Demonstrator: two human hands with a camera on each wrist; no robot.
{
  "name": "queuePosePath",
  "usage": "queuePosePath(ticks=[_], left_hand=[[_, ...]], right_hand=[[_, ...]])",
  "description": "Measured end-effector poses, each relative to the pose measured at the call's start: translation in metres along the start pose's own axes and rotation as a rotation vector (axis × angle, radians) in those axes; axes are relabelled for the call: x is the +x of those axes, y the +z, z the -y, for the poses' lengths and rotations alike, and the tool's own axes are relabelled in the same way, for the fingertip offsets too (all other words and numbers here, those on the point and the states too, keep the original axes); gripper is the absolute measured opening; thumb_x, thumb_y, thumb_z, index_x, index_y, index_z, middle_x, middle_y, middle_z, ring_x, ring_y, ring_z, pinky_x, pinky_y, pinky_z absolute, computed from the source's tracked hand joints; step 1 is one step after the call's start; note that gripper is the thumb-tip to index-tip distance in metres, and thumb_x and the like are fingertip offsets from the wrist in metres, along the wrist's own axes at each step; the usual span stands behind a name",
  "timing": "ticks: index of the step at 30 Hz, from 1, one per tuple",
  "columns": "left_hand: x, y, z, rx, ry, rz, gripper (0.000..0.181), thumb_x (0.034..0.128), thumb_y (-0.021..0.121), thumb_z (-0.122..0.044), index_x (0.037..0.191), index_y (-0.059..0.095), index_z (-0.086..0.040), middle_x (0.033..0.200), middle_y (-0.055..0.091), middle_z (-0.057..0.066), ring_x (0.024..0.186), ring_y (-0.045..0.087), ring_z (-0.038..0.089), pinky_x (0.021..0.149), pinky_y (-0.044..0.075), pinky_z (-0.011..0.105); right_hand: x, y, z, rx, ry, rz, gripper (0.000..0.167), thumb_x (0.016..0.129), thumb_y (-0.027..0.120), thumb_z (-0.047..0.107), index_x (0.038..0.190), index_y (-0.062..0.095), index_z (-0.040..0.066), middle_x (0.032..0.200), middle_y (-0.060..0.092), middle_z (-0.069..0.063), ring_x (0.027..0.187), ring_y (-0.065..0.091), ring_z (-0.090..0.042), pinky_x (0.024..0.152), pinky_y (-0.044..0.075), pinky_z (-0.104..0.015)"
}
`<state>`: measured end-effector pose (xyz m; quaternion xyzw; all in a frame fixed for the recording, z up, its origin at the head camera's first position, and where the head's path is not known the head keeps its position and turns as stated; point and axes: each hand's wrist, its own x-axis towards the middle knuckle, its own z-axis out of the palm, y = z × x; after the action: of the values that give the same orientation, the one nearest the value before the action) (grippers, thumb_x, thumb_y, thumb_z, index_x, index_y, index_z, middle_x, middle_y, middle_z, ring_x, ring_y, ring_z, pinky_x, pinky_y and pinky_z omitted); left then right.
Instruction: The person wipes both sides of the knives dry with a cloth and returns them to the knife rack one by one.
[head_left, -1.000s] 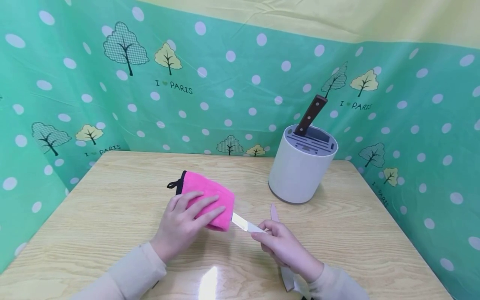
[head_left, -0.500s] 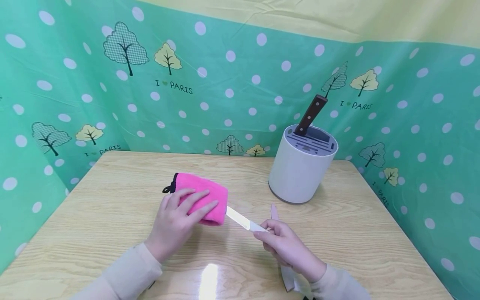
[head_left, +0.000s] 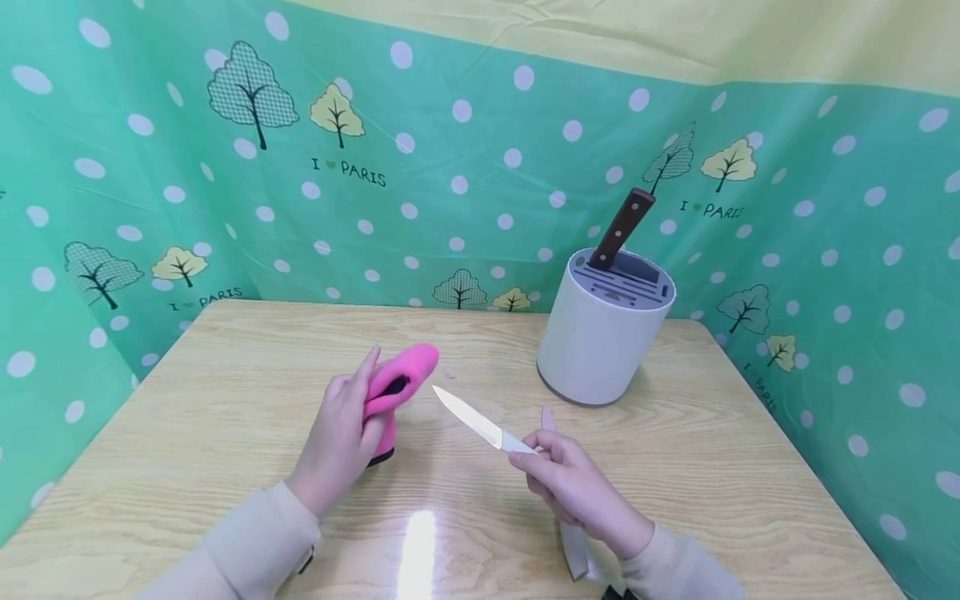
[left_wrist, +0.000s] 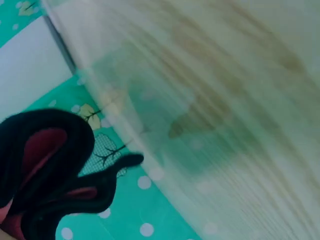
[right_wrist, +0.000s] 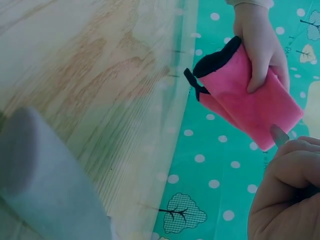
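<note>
Head view: left hand (head_left: 336, 442) grips the cloth (head_left: 412, 360), right hand (head_left: 570, 482) grips the knife (head_left: 468, 417), its tip just beside the cloth, over the table (head_left: 247, 375); wiping appears in hand, the next move calling for a steady knife.

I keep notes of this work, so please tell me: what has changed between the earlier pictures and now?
The left hand moved slightly left and turned the pink cloth off the light-handled knife, whose tip now shows. Nothing was let go: the right hand kept its grip. The knife block stayed put.
</note>
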<state>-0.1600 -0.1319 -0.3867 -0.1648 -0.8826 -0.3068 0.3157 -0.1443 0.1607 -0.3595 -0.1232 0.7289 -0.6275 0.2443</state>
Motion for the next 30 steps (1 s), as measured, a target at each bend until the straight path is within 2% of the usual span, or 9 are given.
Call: queuePosePath(ticks=[3, 8, 11, 14, 17, 20, 23, 27, 30], left_hand=[[0.003, -0.001, -0.004, -0.087, -0.161, 0.054, 0.067, 0.0885, 0.059, 0.005, 0.151, 0.035, 0.000, 0.119, 0.065, 0.021, 0.100, 0.054, 0.032, 0.080, 0.053, 0.046], [0.008, -0.001, -0.007, -0.282, -0.344, 0.162, 0.065, 0.0953, 0.054, -0.002, 0.155, 0.028, -0.005, 0.147, 0.048, 0.022, 0.126, 0.053, 0.038, 0.103, 0.047, 0.055], [0.009, -0.002, -0.010, -0.329, -0.426, 0.205, 0.064, 0.0980, 0.054, -0.008, 0.156, 0.027, -0.011, 0.144, 0.052, 0.017, 0.117, 0.060, 0.031, 0.098, 0.052, 0.048], [0.010, -0.003, -0.012, -0.342, -0.478, 0.231, 0.063, 0.0988, 0.055, -0.012, 0.155, 0.027, -0.013, 0.137, 0.058, 0.016, 0.104, 0.065, 0.026, 0.089, 0.055, 0.042], [0.012, -0.003, -0.015, -0.388, -0.540, 0.258, 0.064, 0.0995, 0.056, -0.015, 0.155, 0.025, -0.013, 0.135, 0.060, 0.016, 0.103, 0.066, 0.026, 0.088, 0.056, 0.040], [0.013, -0.004, -0.018, -0.478, -0.621, 0.283, 0.067, 0.1001, 0.057, -0.018, 0.156, 0.021, -0.014, 0.137, 0.058, 0.017, 0.107, 0.066, 0.027, 0.091, 0.056, 0.040], [0.013, -0.004, -0.023, -0.580, -0.688, 0.295, 0.072, 0.0998, 0.057, -0.017, 0.158, 0.015, -0.019, 0.138, 0.056, 0.020, 0.105, 0.068, 0.029, 0.086, 0.059, 0.039], [0.012, -0.004, -0.031, -0.686, -0.703, 0.295, 0.079, 0.0986, 0.058, -0.012, 0.158, 0.007, -0.024, 0.136, 0.054, 0.026, 0.098, 0.071, 0.033, 0.075, 0.062, 0.040], [0.010, -0.002, -0.036, -0.747, -0.704, 0.287, 0.082, 0.0983, 0.058, -0.010, 0.158, 0.005, -0.025, 0.135, 0.055, 0.027, 0.095, 0.072, 0.033, 0.073, 0.062, 0.040]], right_hand=[[0.001, 0.001, 0.001, 0.010, -0.008, 0.002, 0.025, 0.099, 0.056, 0.021, 0.099, 0.050, -0.003, 0.052, 0.031, 0.011, 0.036, 0.023, 0.002, 0.035, 0.019, -0.016], [0.003, 0.005, 0.001, 0.042, -0.028, 0.003, 0.023, 0.099, 0.056, 0.020, 0.101, 0.050, -0.002, 0.052, 0.031, 0.011, 0.037, 0.023, 0.001, 0.035, 0.018, -0.016], [0.005, 0.008, 0.002, 0.055, -0.027, -0.005, 0.024, 0.099, 0.057, 0.020, 0.102, 0.051, -0.002, 0.053, 0.032, 0.011, 0.037, 0.023, 0.001, 0.035, 0.018, -0.016], [0.006, 0.011, 0.002, 0.063, -0.024, -0.009, 0.023, 0.098, 0.058, 0.020, 0.102, 0.051, -0.002, 0.053, 0.033, 0.011, 0.036, 0.024, 0.001, 0.035, 0.019, -0.016], [0.007, 0.013, 0.002, 0.059, -0.026, -0.011, 0.024, 0.099, 0.057, 0.021, 0.103, 0.051, -0.002, 0.053, 0.035, 0.010, 0.036, 0.024, 0.001, 0.035, 0.019, -0.016], [0.009, 0.015, 0.003, 0.054, -0.027, -0.013, 0.027, 0.099, 0.057, 0.022, 0.104, 0.051, -0.004, 0.052, 0.035, 0.010, 0.035, 0.025, 0.001, 0.034, 0.020, -0.017], [0.010, 0.017, 0.005, 0.055, -0.020, -0.019, 0.029, 0.099, 0.057, 0.024, 0.105, 0.051, -0.004, 0.052, 0.035, 0.010, 0.034, 0.025, 0.000, 0.034, 0.021, -0.017], [0.012, 0.020, 0.007, 0.071, -0.028, -0.016, 0.026, 0.100, 0.056, 0.023, 0.104, 0.050, -0.002, 0.052, 0.035, 0.010, 0.034, 0.025, 0.000, 0.034, 0.020, -0.016], [0.014, 0.022, 0.006, 0.087, -0.040, -0.015, 0.024, 0.099, 0.056, 0.022, 0.103, 0.049, -0.001, 0.052, 0.035, 0.010, 0.034, 0.024, 0.000, 0.033, 0.019, -0.017]])
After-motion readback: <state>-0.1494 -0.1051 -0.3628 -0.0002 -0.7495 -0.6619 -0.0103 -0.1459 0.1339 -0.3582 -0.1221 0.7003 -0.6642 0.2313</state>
